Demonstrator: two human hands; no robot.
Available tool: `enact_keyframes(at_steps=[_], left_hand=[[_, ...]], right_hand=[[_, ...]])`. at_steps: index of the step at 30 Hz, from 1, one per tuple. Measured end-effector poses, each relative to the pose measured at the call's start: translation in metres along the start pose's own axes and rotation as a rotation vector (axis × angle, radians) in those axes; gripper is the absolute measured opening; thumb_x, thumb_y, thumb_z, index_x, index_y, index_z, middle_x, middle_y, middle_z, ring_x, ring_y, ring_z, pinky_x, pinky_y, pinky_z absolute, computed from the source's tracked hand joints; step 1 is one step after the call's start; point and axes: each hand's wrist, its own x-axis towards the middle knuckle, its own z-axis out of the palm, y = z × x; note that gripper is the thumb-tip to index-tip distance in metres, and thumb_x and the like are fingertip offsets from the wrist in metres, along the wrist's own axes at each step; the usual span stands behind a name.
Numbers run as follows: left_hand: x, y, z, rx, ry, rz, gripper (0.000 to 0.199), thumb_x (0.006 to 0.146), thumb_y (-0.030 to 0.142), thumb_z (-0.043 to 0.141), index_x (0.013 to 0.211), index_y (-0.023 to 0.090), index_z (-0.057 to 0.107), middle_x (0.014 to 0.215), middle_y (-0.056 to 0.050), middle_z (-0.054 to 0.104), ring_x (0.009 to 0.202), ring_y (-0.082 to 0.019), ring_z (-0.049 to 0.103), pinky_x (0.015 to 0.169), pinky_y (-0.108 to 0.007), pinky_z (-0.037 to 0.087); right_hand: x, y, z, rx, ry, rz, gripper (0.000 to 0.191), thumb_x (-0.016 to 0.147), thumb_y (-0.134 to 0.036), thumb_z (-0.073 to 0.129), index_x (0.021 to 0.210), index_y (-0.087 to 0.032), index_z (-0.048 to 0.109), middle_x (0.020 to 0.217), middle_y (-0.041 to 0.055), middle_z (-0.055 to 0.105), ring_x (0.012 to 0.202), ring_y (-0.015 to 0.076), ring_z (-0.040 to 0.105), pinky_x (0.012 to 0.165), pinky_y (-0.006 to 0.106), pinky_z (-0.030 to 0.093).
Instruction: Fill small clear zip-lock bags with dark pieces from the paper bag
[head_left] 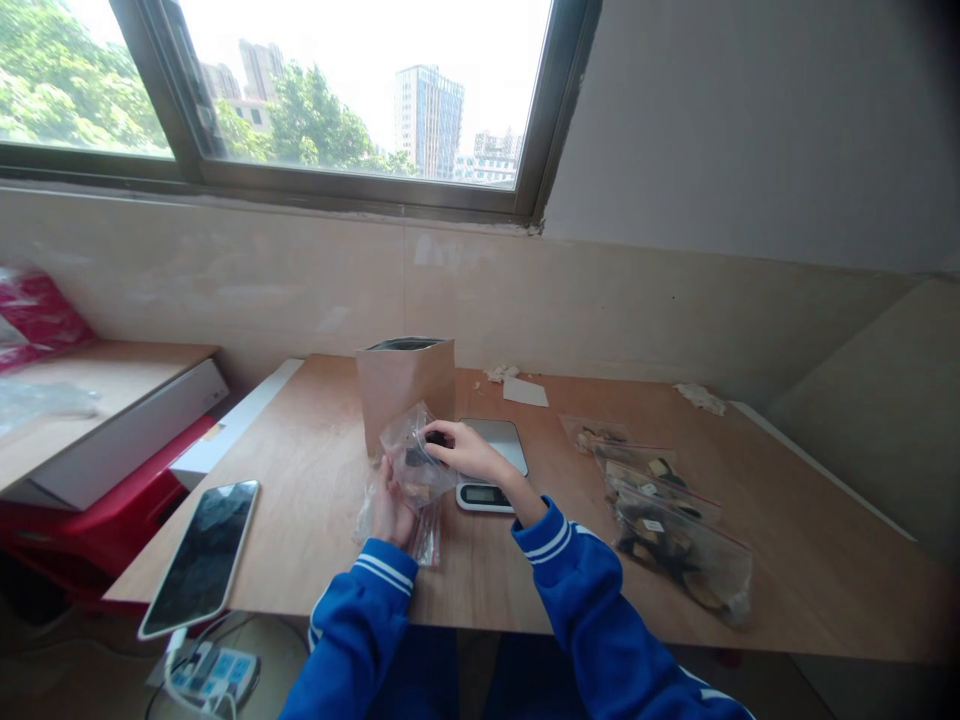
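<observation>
My left hand (390, 512) grips the lower part of a clear zip bag (409, 465) holding dark, dried pieces. My right hand (466, 450) curls over the bag's top edge, its fingertips at a dark piece (435, 438). Whether that piece is pinched, I cannot tell. Behind the bag stands an open kraft paper pouch (405, 390). A digital kitchen scale (491, 450) sits just right of my right hand, partly hidden by it and the bag.
Several zip bags of dried slices (679, 550) lie on the wooden table (810, 560) to the right. A smartphone (199, 558) lies near the left edge. Paper scraps lie by the back wall. A power strip (214, 675) sits on the floor below.
</observation>
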Motion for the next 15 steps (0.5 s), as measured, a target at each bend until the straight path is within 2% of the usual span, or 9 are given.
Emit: enact_keyframes(at_steps=[5,10,15], left_hand=[[-0.0032,0.0023,0.0035,-0.003,-0.004,-0.040,0.039,0.095,0.043,0.045,0.109,0.015,0.067,0.100,-0.010,0.074,0.091,-0.022,0.071,0.085,-0.035,0.057],[-0.0030,0.0012,0.0045,-0.001,-0.018,-0.095,0.039,0.096,0.042,0.043,0.108,0.016,0.069,0.103,-0.010,0.073,0.096,-0.022,0.069,0.090,-0.035,0.055],[-0.0031,0.0017,0.0051,-0.016,-0.029,-0.086,0.037,0.096,0.041,0.043,0.109,0.016,0.068,0.104,-0.009,0.074,0.096,-0.021,0.070,0.089,-0.034,0.055]], right_hand=[[-0.0011,-0.0066,0.0002,-0.019,-0.098,-0.090,0.026,0.084,-0.017,0.058,0.108,-0.018,0.069,0.107,0.0054,0.070,0.095,0.0177,0.063,0.085,0.030,0.047],[-0.0004,-0.0088,-0.0011,0.123,-0.066,-0.065,0.027,0.083,-0.021,0.059,0.109,-0.018,0.068,0.109,0.0062,0.069,0.096,0.0178,0.063,0.083,0.030,0.050],[0.0004,-0.0065,-0.0031,0.285,-0.040,-0.069,0.030,0.079,-0.022,0.063,0.108,-0.019,0.065,0.115,0.0069,0.066,0.108,0.0195,0.062,0.092,0.035,0.050]])
